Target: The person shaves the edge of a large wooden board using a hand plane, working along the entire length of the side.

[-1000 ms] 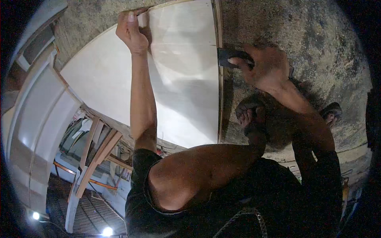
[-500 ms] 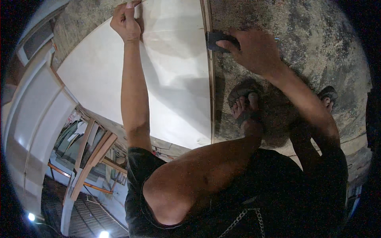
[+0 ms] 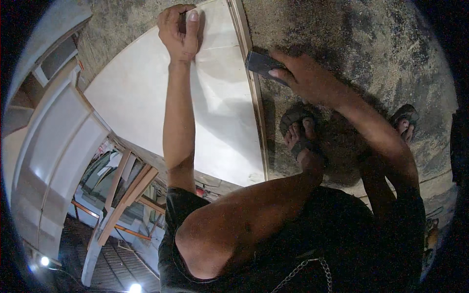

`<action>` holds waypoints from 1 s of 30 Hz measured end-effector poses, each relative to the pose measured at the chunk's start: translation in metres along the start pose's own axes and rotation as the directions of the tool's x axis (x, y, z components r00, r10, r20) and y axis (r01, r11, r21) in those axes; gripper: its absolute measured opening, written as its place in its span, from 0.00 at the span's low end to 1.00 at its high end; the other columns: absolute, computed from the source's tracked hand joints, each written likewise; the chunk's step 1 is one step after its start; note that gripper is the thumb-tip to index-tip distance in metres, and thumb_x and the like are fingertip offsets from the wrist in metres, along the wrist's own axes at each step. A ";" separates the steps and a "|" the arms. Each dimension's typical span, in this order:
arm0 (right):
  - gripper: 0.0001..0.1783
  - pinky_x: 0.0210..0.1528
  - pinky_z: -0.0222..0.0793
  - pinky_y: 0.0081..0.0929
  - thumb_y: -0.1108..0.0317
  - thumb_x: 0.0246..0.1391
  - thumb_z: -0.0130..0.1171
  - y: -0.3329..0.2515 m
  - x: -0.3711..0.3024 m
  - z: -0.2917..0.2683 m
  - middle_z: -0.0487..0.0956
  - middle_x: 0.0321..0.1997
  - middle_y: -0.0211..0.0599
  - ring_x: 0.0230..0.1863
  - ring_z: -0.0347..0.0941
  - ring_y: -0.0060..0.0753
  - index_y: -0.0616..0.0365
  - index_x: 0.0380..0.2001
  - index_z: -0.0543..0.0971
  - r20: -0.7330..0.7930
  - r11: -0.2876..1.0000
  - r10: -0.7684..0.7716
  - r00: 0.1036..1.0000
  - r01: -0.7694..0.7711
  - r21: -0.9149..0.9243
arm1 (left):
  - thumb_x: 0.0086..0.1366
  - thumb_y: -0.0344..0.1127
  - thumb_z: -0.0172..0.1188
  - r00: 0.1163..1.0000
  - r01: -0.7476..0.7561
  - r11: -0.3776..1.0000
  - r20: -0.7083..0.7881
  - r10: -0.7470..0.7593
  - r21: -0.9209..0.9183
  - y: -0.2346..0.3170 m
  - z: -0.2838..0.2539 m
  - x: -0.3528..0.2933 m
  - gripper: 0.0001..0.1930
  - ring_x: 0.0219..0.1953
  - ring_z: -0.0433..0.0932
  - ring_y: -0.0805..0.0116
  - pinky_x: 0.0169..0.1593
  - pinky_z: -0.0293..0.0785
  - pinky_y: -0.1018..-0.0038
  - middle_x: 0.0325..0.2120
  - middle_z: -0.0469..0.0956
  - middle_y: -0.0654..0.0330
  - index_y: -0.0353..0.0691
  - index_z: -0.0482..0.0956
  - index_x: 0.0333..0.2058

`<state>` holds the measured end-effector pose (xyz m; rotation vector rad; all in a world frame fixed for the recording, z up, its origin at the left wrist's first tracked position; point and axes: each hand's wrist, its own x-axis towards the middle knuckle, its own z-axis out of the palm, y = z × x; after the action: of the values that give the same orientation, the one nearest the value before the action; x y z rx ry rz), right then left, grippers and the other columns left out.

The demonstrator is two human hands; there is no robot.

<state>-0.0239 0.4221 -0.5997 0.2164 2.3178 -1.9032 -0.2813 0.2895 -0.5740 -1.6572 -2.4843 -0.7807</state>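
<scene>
A large white panel [image 3: 132, 97] lies ahead of me, a thin wooden edge [image 3: 257, 107] running along its right side. At its far left edge my left hand [image 3: 180, 33] has its fingers curled and its thumb extended, gripping the panel's rim; the fingertips are partly hidden. My right hand [image 3: 308, 78] pinches a dark rectangular block, like a sanding block [image 3: 264, 65], between thumb and fingers. The block's left end sits at the panel's wooden edge, slightly tilted.
My sandaled feet [image 3: 299, 132] stand on the rough, stained floor [image 3: 371, 49] right of the panel. To the left rise a pale curved panel [image 3: 51, 171] and wooden beams [image 3: 124, 202]. My bent knee [image 3: 205, 244] is close to the panel's near edge.
The view has shifted, so the panel and my left hand appear farther right. My right hand and the block have come nearer along the panel's edge, and the block is more tilted.
</scene>
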 end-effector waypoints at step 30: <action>0.24 0.17 0.65 0.37 0.51 0.61 0.44 -0.014 0.023 -0.007 0.68 0.09 0.42 0.10 0.68 0.40 0.62 0.28 0.75 0.027 0.949 0.160 0.987 -0.146 -0.278 | 0.58 0.38 0.61 0.962 0.275 0.956 0.025 -0.274 -0.099 0.007 0.016 0.015 0.15 0.21 0.62 0.76 0.25 0.60 0.78 0.17 0.68 0.64 0.33 0.73 0.19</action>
<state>-0.0493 0.4265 -0.5893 0.3047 2.4201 -1.4782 -0.2782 0.3114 -0.5806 -1.3609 -2.7640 -0.9404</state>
